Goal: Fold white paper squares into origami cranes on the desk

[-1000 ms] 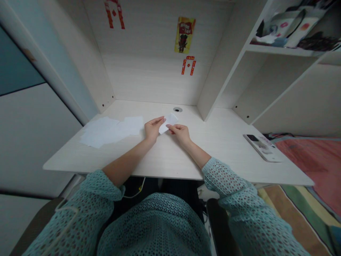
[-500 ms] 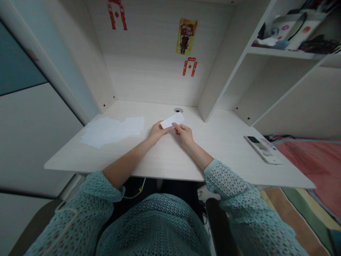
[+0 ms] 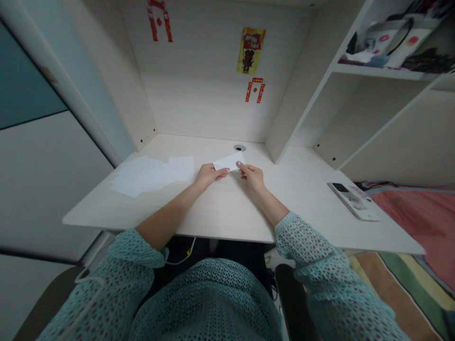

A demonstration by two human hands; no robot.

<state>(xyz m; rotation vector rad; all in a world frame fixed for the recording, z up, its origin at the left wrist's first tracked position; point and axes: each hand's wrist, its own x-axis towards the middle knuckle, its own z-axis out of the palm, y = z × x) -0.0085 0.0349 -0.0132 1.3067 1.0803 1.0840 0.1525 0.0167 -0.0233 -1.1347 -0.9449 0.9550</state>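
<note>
In the head view, you look down at your two hands over a white desk (image 3: 227, 213). Between them is a small oblong slip of white paper (image 3: 225, 162), toward the desk's back edge and just in front of the round cable hole (image 3: 240, 148). Your left hand (image 3: 210, 175) pinches the slip at its left end, thumb lying along the near edge and fingers curled beneath. Your right hand (image 3: 253, 176) pinches the right end between thumb and fingertips. The slip tilts, its right end farther back; whether it is folded or touches the desk, you cannot tell from here.

To handle it well, a light, even pinch at both ends should hold the slip flat without creasing it; matching thumb pressure and lining up the long edges before pressing would probably give the cleanest result. Letting the desk support your fingers may steady thin paper.

Loose white sheets (image 3: 142, 175) lie overlapping near the desk's left back corner, well apart from your hands. A flat white phone-like object (image 3: 353, 202) lies near the right edge.
</note>
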